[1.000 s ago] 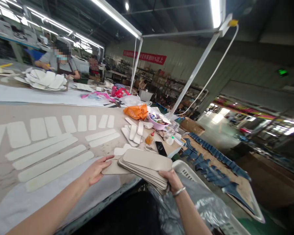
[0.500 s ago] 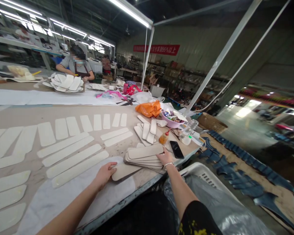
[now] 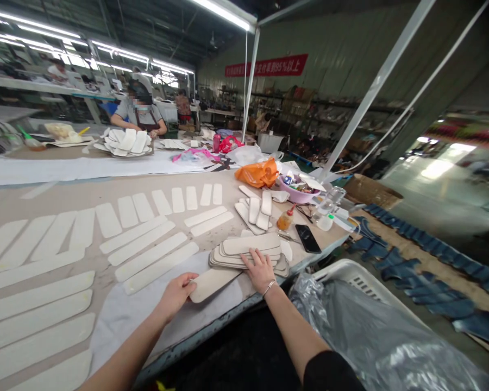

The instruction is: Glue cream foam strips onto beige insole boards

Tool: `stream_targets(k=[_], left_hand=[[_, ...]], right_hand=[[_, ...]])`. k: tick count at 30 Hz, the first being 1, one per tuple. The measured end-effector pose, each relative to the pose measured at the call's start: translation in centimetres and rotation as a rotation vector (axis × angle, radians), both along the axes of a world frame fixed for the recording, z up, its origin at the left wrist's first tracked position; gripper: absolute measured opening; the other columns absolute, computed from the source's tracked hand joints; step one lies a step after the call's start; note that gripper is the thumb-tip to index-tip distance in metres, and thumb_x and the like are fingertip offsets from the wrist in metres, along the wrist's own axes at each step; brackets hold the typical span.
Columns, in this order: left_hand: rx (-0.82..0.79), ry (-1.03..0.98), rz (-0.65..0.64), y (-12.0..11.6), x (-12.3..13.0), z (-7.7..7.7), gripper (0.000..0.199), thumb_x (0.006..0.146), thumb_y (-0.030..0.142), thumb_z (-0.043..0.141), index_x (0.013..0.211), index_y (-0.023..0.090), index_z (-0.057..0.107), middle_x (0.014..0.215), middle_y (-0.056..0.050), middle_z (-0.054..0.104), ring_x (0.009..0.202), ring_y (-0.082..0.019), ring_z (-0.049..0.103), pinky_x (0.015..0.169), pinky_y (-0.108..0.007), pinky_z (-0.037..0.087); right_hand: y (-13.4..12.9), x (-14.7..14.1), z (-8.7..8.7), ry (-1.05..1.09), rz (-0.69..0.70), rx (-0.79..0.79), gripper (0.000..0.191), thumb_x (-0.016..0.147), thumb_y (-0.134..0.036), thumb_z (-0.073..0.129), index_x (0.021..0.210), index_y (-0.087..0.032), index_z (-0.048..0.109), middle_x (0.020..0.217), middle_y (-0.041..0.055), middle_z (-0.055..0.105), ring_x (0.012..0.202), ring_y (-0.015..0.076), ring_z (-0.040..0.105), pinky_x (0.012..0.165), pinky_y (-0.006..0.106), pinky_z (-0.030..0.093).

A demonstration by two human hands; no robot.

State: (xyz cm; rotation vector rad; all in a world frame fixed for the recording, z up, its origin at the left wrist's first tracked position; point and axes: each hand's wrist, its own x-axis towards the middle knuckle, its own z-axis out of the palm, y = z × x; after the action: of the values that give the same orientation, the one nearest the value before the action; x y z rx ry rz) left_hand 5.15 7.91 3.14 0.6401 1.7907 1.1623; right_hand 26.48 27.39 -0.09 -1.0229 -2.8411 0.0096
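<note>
While the left hand point(image 3: 178, 296) pinches the near end of a long pale piece point(image 3: 212, 283) between thumb and fingers, the right hand point(image 3: 261, 269) lies with its fingers spread over the near side of a stack point(image 3: 248, 247), at twelve o'clock from the person. The piece slants toward seven o'clock out of the stack, its far end meeting it by the right fingers (whether it runs underneath, one cannot tell).

For a clean separation, the person would do well to press lightly with the right fingers, just enough to steady the layers, and draw the piece level rather than upward. A pinch near the rounded end, without squeezing hard, should avoid bending it. The stack's edges look uneven, so a jerk could fan them further, perhaps toward the phone point(image 3: 308, 239) and amber bottle point(image 3: 286, 218) at one o'clock.
</note>
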Motion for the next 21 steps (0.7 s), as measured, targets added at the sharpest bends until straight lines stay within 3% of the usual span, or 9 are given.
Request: stream_targets(k=[5,11,14,17,21], left_hand=[[-0.104,0.193,-0.03,-4.8,-2.6,-0.1,0.033,0.068,0.039,0.057,0.096,0.022,0.062,0.072,0.0,0.066,0.068,-0.021,0.059,0.063,-0.031,0.045],[-0.305,0.558,-0.078,-10.2,-7.1,-1.6,0.037,0.074,0.043,0.053,0.105,0.025,0.062,0.089,-0.004,0.07,0.094,-0.026,0.062,0.082,-0.034,0.044],[-0.383,0.763,-0.184,-10.7,-6.2,-1.3,0.04,0.082,0.04,0.044,0.115,0.023,0.059,0.095,-0.006,0.067,0.093,-0.024,0.062,0.084,-0.033,0.044],[-0.406,0.935,-0.293,-10.4,-4.6,-0.8,0.036,0.086,0.035,0.041,0.113,0.023,0.06,0.101,-0.007,0.062,0.091,-0.02,0.06,0.082,-0.031,0.044],[-0.343,0.951,-0.314,-10.6,-3.8,-0.5,0.032,0.085,0.022,0.041,0.109,0.022,0.062,0.099,-0.006,0.055,0.09,-0.016,0.058,0.084,-0.028,0.043]], right_hand=[[2.5,1.7,0.3,-0.022,0.003,-0.024,0.056,0.088,-0.022,0.05,0.139,-0.04,0.035,0.15,0.0055,0.03,0.138,0.0292,0.022,0.108,0.056,0.014],[3.0,2.0,0.9,-0.023,0.007,-0.06,0.059,0.085,-0.02,0.051,0.14,-0.036,0.036,0.15,0.0077,0.029,0.139,0.0286,0.02,0.108,0.056,0.012],[2.5,1.5,1.5,0.015,-0.02,-0.048,0.067,0.077,-0.015,0.053,0.14,-0.03,0.038,0.151,0.0097,0.026,0.138,0.0299,0.02,0.107,0.057,0.016],[1.4,1.0,1.7,0.142,-0.046,0.045,0.071,0.07,-0.011,0.052,0.14,-0.023,0.038,0.15,0.0125,0.024,0.138,0.0308,0.021,0.107,0.057,0.019],[-0.8,0.5,0.8,0.371,0.042,0.109,0.063,0.077,-0.015,0.048,0.139,-0.02,0.038,0.146,0.0145,0.032,0.131,0.0316,0.034,0.102,0.054,0.034]])
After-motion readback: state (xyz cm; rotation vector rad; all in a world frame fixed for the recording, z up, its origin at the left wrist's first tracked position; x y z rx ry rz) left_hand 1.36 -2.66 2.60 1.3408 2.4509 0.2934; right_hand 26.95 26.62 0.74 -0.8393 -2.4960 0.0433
